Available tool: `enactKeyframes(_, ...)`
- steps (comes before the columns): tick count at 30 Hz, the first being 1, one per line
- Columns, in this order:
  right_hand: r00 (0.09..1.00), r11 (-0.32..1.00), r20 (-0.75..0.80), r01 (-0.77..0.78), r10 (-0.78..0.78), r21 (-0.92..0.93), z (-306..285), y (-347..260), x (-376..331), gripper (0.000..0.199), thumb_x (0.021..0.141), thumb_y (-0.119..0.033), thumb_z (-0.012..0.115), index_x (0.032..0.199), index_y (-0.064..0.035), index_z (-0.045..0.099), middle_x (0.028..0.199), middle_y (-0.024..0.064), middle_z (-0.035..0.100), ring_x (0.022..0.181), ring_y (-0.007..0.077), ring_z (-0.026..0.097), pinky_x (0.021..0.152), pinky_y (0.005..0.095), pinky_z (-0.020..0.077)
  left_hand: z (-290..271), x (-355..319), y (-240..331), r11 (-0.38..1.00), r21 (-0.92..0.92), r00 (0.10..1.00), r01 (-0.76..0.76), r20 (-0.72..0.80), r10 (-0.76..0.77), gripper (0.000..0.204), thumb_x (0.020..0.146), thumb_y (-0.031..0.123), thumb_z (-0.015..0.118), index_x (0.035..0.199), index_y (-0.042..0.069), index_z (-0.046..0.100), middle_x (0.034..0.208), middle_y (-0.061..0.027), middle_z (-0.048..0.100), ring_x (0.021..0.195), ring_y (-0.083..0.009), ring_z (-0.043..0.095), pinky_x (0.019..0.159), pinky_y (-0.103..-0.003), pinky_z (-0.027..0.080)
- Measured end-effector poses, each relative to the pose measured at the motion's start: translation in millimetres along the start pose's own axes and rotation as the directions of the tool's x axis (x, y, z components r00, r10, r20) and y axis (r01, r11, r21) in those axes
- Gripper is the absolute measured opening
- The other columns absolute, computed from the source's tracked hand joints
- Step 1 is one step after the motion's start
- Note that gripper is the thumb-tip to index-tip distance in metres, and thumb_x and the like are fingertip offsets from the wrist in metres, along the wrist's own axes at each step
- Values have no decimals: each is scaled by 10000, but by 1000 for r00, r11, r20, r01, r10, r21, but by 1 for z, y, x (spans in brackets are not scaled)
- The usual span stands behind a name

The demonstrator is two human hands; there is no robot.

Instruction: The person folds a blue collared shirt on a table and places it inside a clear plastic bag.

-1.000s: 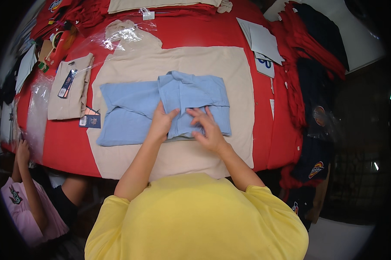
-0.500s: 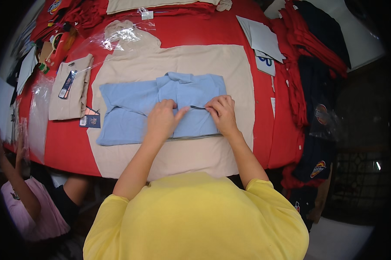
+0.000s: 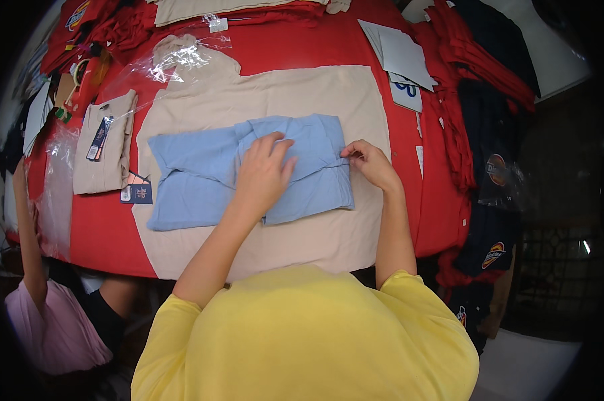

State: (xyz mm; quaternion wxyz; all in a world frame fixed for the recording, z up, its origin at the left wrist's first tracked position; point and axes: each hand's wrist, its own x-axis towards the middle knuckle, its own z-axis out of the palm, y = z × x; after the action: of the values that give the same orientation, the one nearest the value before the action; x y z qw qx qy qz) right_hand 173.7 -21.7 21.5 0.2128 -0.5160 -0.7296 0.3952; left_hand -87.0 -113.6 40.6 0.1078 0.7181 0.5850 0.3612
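Observation:
A light-blue folded garment (image 3: 195,194) lies on a spread beige garment (image 3: 329,237). My left hand (image 3: 265,170) rests over the middle of the blue cloth, open, its fingers apart. At the right edge of the blue garment, my right hand (image 3: 375,166) is closed in a pinch on the cloth. A fold line runs across the blue garment between my hands. Left of it, a folded beige garment (image 3: 101,160) carries a dark tag (image 3: 100,137); another dark blue tag (image 3: 138,194) sticks out beside it.
A red cloth (image 3: 108,234) covers the table. Clear plastic bags (image 3: 61,187) lie at left, another (image 3: 181,57) farther back. White cards (image 3: 399,60) stand at far right, near stacked red garments (image 3: 462,67) and navy garments (image 3: 476,120). A person in a pink top (image 3: 54,327) reaches in at left.
The right part of the blue garment's near layer now lies smoother and turned. My right hand has moved right to its edge; my left hand has shifted slightly right and opened over the cloth.

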Motion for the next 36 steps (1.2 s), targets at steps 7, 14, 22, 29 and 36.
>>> enactKeyframes(7,926,945,-230,252,-298,-208,8,7,-8,90,799,-34,615,880,-14,580,836,135,582,841,294,607,751,365,486,54,6,-48,976,187,968,-115,243,68,466,979,360,463,1418,204,457,1521,-100,348,1427,-353,237,1173,-493,154)
enactKeyframes(14,951,998,-307,-49,39,-25,30,26,-55,213,891,-206,614,945,-1,603,798,136,626,750,255,623,681,343,489,46,4,-46,976,168,959,-137,270,88,538,952,409,502,1436,186,431,1531,-104,326,1428,-356,227,1172,-491,153)
enactKeyframes(22,934,841,124,-355,334,408,17,10,-22,364,907,-288,658,1114,7,608,862,21,608,709,92,539,627,220,453,49,0,-40,953,267,977,-141,195,90,712,854,491,618,1450,162,411,1531,-111,321,1417,-365,248,1147,-524,195)
enactKeyframes(29,974,639,41,-176,221,748,46,-19,-39,468,876,-207,688,1219,72,532,1056,115,629,990,187,605,836,290,487,49,-3,-40,946,236,975,-223,51,217,613,804,437,688,1305,116,538,1420,-107,436,1350,-340,337,1120,-506,231)
enactKeyframes(36,940,595,166,-319,298,738,45,-7,-34,562,857,-116,697,1310,102,448,1171,158,611,1036,204,613,934,314,480,45,-11,-41,960,201,979,-193,-28,203,392,766,382,731,1042,111,665,1128,-49,588,1097,-266,515,913,-421,368)
